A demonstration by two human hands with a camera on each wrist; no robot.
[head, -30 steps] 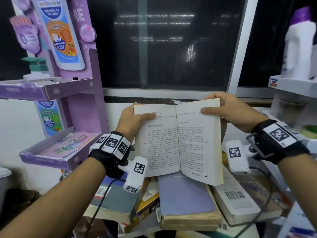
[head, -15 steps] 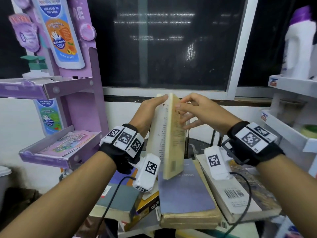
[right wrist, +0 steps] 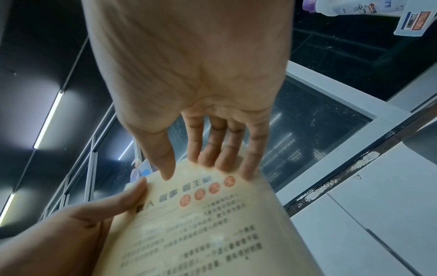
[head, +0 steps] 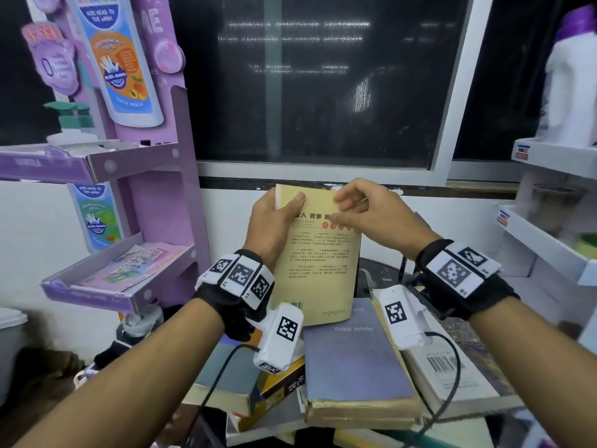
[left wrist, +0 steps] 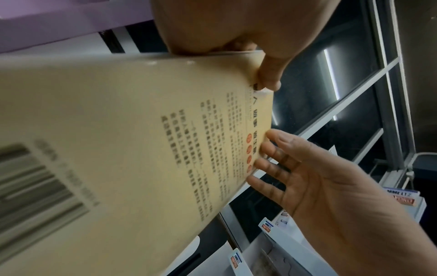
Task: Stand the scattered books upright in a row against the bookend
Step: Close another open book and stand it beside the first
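Note:
A closed tan paperback (head: pixel 318 263) is held upright above the pile, its back cover with barcode facing me. My left hand (head: pixel 281 208) grips its left edge, thumb on the cover and fingers behind. My right hand (head: pixel 355 208) touches the top right corner with nearly straight fingers. The left wrist view shows the tan paperback (left wrist: pixel 118 140), the left hand (left wrist: pixel 236 28) and the right hand (left wrist: pixel 307 177) with its fingertips on the cover's edge. The right wrist view shows the right hand (right wrist: pixel 203 158) on the tan paperback (right wrist: pixel 201 233). Below lie a blue-grey book (head: pixel 352 360), a white barcoded book (head: pixel 445 367) and a yellow-black book (head: pixel 284 383).
A purple display stand (head: pixel 155 189) with trays rises at the left. White shelves (head: pixel 549 253) carrying a white bottle (head: pixel 571 79) jut in from the right. A dark window (head: pixel 323 92) fills the back. A dark metal frame (head: pixel 378 273) shows behind the paperback.
The paperback, open a second ago, has been folded shut and turned so its back cover faces me. The right hand slid from the right page to the top corner.

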